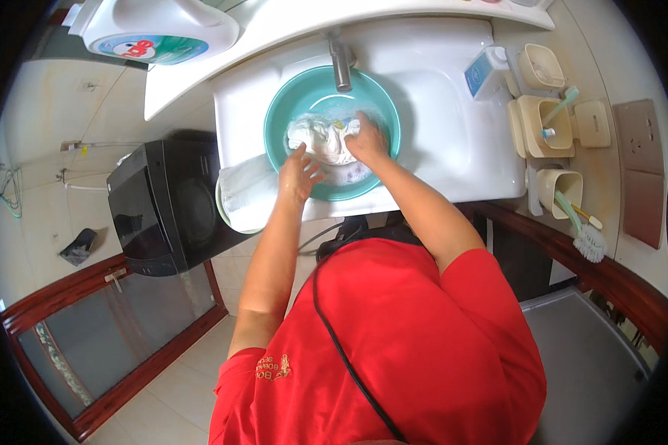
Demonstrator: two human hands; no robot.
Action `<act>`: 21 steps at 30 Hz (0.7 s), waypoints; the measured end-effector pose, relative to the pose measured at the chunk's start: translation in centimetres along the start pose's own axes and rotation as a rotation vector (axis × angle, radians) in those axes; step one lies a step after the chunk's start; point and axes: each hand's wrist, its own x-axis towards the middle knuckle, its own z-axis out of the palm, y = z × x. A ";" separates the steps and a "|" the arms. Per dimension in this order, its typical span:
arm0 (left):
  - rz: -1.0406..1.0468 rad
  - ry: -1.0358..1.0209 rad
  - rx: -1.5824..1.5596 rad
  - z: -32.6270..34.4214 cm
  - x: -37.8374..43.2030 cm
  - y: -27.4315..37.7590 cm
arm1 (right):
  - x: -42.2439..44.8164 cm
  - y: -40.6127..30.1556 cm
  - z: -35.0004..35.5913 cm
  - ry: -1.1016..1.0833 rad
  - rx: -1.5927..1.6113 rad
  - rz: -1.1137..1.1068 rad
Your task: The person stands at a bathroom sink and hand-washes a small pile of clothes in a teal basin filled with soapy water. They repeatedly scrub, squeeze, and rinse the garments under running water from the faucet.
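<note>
A teal plastic basin (pixel 273 111) stands in a white ceramic sink (pixel 451 183), partly below a metal faucet (pixel 342 72). Bunched white cloth (pixel 325 142) with a small yellow and blue patch lies in sudsy water inside it. My right hand (pixel 367 139) is at the cloth's right end, thumb and fingers apart around its edge; whether it grips the cloth is unclear. Over the basin's lower left rim is my left hand (pixel 300 172), palm turned inward, fingers spread, holding nothing. Its thumb is close to the cloth's left part.
Pale grey cloth (pixel 247 189) lies over a light container left of the basin. A large detergent jug (pixel 156 33) stands on the upper ledge. On the right are a white and blue bottle (pixel 487 72), wall-mounted cups (pixel 559 183) and a white-bristled brush (pixel 589 242). A black appliance (pixel 167 206) stands left.
</note>
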 end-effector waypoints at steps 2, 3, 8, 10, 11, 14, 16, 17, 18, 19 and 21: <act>-0.118 0.009 -0.011 -1.5 1.3 -1.5 | -2.3 -0.5 0.2 -0.056 -0.153 -0.137; -0.182 0.005 -0.048 -1.4 1.7 -1.9 | -2.8 -0.7 0.0 -0.074 -0.227 -0.198; -0.224 -0.104 -0.248 -0.1 3.3 -2.8 | -4.1 -3.3 2.3 -0.192 0.181 -0.296; -0.117 -0.260 -0.373 -1.4 4.3 -4.2 | -7.3 -7.3 1.1 -0.204 0.371 -0.473; -0.061 -0.311 -0.420 -2.2 4.6 -4.8 | -8.8 -9.2 0.2 -0.254 0.366 -0.553; 0.118 -0.479 -0.533 -4.3 5.7 -4.8 | -10.4 -11.6 0.7 -0.203 0.470 -0.717; 0.259 -0.580 -0.611 -5.3 5.7 -4.4 | -8.8 -11.1 1.6 -0.114 0.453 -0.627; 0.217 -0.424 -0.530 -5.3 5.8 -4.2 | -7.6 -10.8 2.2 -0.076 0.445 -0.586; 0.162 -0.285 -0.447 -4.2 6.5 -3.8 | -5.9 -10.3 2.2 0.008 0.446 -0.469; 0.114 -0.129 -0.373 -3.7 6.2 -3.9 | -4.2 -9.4 2.2 0.016 0.343 -0.370; 0.086 -0.171 -0.163 -0.7 3.2 -1.5 | 0.7 -4.7 2.0 0.074 0.262 -0.131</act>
